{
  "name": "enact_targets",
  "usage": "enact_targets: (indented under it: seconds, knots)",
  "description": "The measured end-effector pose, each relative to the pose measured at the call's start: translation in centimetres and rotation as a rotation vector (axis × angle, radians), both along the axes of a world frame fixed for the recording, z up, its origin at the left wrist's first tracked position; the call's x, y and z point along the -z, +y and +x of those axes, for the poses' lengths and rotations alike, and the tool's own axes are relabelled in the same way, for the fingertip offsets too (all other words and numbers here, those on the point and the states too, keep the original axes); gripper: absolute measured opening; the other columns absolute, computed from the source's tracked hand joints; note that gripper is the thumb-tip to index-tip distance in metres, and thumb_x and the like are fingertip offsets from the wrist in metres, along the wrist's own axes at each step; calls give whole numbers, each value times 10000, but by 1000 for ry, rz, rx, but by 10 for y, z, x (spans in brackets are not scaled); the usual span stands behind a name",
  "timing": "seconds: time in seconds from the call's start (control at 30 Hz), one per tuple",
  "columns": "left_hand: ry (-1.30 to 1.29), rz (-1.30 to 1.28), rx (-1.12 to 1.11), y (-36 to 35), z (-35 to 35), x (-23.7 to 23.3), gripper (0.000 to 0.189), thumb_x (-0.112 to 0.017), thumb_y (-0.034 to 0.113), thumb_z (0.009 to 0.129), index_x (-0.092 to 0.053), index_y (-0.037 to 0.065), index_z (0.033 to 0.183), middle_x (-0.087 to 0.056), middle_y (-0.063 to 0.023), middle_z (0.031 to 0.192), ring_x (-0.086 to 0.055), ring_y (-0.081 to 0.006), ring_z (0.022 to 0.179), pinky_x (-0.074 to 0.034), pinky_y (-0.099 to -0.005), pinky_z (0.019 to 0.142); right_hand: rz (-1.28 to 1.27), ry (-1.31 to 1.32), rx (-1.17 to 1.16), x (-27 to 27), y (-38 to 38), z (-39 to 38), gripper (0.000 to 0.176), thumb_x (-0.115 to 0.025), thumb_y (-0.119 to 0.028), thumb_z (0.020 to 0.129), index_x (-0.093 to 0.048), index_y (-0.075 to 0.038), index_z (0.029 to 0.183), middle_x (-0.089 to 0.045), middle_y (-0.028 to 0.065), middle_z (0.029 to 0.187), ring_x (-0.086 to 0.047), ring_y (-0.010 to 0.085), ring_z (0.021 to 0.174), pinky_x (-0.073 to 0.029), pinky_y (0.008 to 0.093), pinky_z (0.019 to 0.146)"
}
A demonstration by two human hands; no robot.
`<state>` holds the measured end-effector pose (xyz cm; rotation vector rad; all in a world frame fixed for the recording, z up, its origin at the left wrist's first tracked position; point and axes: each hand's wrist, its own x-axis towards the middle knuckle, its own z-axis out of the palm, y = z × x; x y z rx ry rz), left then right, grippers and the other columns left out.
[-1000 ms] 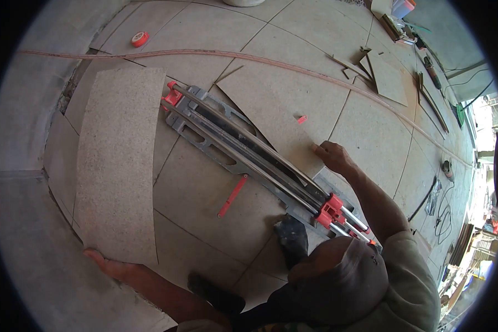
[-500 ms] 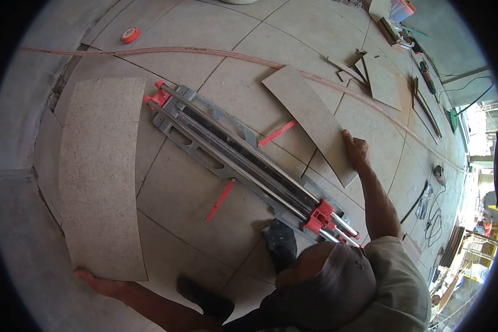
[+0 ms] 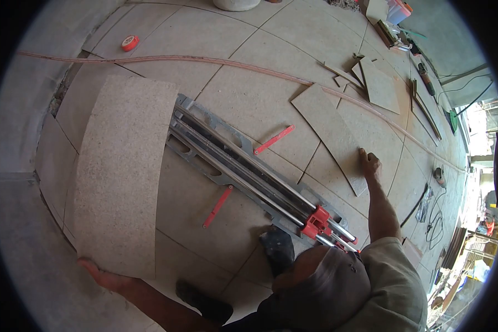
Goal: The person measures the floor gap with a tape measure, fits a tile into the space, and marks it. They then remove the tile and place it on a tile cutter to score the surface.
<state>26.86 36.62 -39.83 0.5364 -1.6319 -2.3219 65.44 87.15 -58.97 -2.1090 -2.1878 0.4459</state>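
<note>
My left hand is closed on the lower left corner of a large speckled tile. The tile's upper right side covers one end of a manual tile cutter with twin steel rails. A red carriage sits at the cutter's near end, and red support arms stick out from its sides. With the thumb on top, my right hand grips the edge of a narrower cut tile. This piece lies to the right of the cutter, its far end close to the hose.
A pinkish hose crosses the tiled floor. Beyond it sits a red tape roll. Tile offcuts, an angle grinder and cords lie at right. A capped head and a dark shoe show near the bottom.
The large tile in my left hand has moved right and now covers the cutter's far end. My right hand has shifted the narrower tile right and slightly down, away from the cutter.
</note>
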Motion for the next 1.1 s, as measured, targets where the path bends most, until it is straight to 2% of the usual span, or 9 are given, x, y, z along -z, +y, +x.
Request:
enact_targets:
  seconds: [0.17,0.3,0.4,0.5,0.57,0.77,0.93,1.0,1.1]
  knots:
    - [15,49,66,8,2,-3,688,-427,482,954,-330,-51,1377,-338,-185,1428,-360,-324,1289,-297,-400,1069,213,-105,-146,-1,-8,-7,405,-593,-459,851,-619,-55,860,-596,176,881,-578,361,885,-439,453,804]
    - [-18,87,116,5,0,12,683,-421,491,954,-333,-36,1380,-356,-165,1418,-370,-322,1277,-306,-397,1059,416,188,-311,-14,-8,-69,356,-616,-371,859,-625,-30,965,-613,177,928,-590,350,918,-445,431,849]
    - [7,156,258,-6,-1,28,689,-434,497,946,-340,-36,1373,-370,-160,1408,-379,-318,1269,-318,-410,1054,4,574,-425,-63,-52,-170,415,-583,-380,887,-612,5,1039,-627,211,1038,-616,306,975,-473,389,844]
    - [5,211,345,-15,3,35,684,-447,490,942,-344,-37,1366,-379,-161,1401,-392,-312,1260,-333,-423,1049,-506,937,-499,-82,-94,-247,635,-442,-553,924,-522,-20,1259,-581,209,1173,-559,296,1098,-458,396,913]
    - [-11,219,371,-22,4,36,674,-441,484,946,-345,-34,1365,-380,-160,1400,-400,-310,1255,-339,-424,1045,-625,1010,-591,-99,-120,-278,677,-396,-578,930,-463,-35,1329,-552,207,1219,-511,303,1171,-424,399,967]
    - [-42,8,389,-70,16,48,709,-368,544,954,-379,-47,1346,-448,-184,1336,-449,-310,1214,-342,-379,1030,-809,863,-727,-125,-182,-286,477,-451,-405,962,-533,-20,1232,-620,150,1085,-570,256,1034,-426,375,913]
    - [-821,-714,282,-156,22,86,753,-460,596,901,-458,-45,1296,-573,-161,1205,-556,-275,1095,-418,-356,944,-857,759,-917,-100,-239,-292,353,-506,-241,905,-549,-5,1163,-617,205,1008,-593,324,960,-442,392,852]
    - [-820,-671,279,-157,29,90,733,-447,585,912,-464,-43,1292,-583,-165,1186,-574,-273,1059,-432,-364,928,-890,449,-992,-87,-255,-288,387,-537,-233,860,-533,-4,1171,-599,255,1005,-590,375,984,-434,421,875]
    - [-746,-518,268,-155,34,100,697,-419,564,933,-480,-41,1273,-593,-166,1167,-597,-266,1015,-451,-369,904,-809,571,-867,-51,-274,-277,496,-564,-264,841,-476,28,1232,-563,279,1123,-532,392,1110,-391,450,950]
